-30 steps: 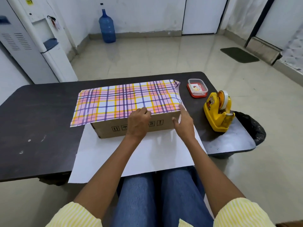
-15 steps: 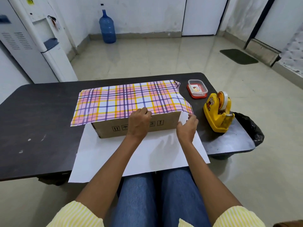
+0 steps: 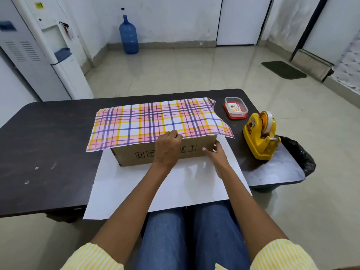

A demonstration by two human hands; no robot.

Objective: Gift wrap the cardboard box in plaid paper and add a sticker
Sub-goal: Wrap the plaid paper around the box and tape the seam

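On counter (image 3: 48, 152): cardboard box (image 3: 132, 155), plaid paper (image 3: 152, 121) draped over top. Curled left grip (image 3: 168, 151) pinning paper edge at box front; right grip (image 3: 216, 155) clasping box's right corner.

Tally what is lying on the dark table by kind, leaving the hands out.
cardboard box: 1
plaid paper: 1
yellow tape dispenser: 1
clear lidded container: 1
Total: 4
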